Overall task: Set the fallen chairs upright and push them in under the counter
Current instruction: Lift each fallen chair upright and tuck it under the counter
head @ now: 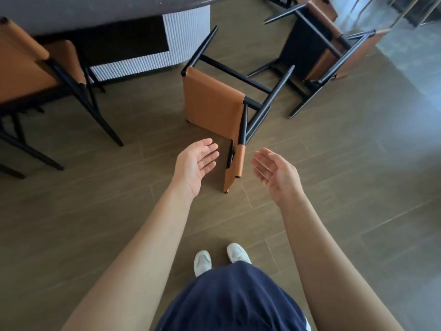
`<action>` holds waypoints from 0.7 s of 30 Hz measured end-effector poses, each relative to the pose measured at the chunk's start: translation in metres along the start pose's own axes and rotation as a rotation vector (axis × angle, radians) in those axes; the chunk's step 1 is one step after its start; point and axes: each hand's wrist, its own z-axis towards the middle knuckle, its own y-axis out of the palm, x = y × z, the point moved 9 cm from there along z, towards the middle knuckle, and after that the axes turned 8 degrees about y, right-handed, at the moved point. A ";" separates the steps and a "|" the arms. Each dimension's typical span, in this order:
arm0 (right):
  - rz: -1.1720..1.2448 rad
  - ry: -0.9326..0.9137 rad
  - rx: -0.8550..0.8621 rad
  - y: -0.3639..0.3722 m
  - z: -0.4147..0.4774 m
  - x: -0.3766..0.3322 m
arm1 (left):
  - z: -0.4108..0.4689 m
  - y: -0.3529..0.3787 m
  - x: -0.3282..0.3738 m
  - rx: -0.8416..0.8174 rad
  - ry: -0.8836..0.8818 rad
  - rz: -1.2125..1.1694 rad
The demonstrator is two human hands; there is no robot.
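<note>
right of the table (186,37), the left hand (193,163) is hovering released beside the nearest fallen chair (212,101) lying on the floor (95,223), the right hand (274,173) likewise empty. swinging it up may be risking its legs snagging the second fallen chair (317,51).

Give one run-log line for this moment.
left hand: open | right hand: open | near chair: fallen, untouched | far chair: fallen

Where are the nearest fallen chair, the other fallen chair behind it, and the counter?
Nearest fallen tan leather chair, black metal legs (212,101): head view, broad tan panel.
Second fallen tan-and-black chair (307,48): head view, dark panel.
Grey counter, white ribbed base (188,37): head view, ribbed base.
</note>
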 end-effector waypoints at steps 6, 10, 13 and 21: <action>-0.055 0.067 -0.037 -0.010 0.021 0.001 | -0.008 -0.007 -0.020 0.110 0.024 -0.035; -0.131 0.127 -0.074 -0.019 0.047 0.000 | -0.008 -0.002 -0.040 0.170 0.068 -0.038; -0.181 0.131 -0.063 -0.029 0.067 -0.002 | 0.000 0.010 -0.061 0.172 0.078 -0.006; -0.197 0.130 0.000 -0.060 0.135 0.038 | 0.047 0.009 -0.143 0.218 0.055 0.004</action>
